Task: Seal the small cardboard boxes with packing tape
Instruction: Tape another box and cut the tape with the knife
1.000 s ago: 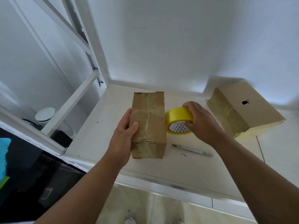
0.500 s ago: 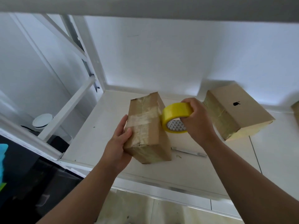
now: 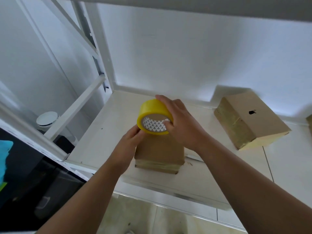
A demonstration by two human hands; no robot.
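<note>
A small brown cardboard box (image 3: 160, 152) lies on the white shelf (image 3: 104, 132), with old tape bands across its near end. Over the box's far part my right hand (image 3: 182, 122) grips a yellow roll of packing tape (image 3: 154, 116), thumb inside the core. My left hand (image 3: 131, 142) is at the roll's lower left edge, fingertips pinching at the tape there. The far half of the box is hidden behind the roll and both hands.
A larger cardboard box (image 3: 249, 120) with a black logo lies at the right against the wall. A utility knife (image 3: 194, 157) peeks out just right of the small box. A white frame bar (image 3: 76, 108) slants at the left. Another box corner (image 3: 309, 122) shows at the right edge.
The small box was turned over and set flat with a plain face up. My right hand brought the tape roll over it. My left hand left the box's side and went to the roll.
</note>
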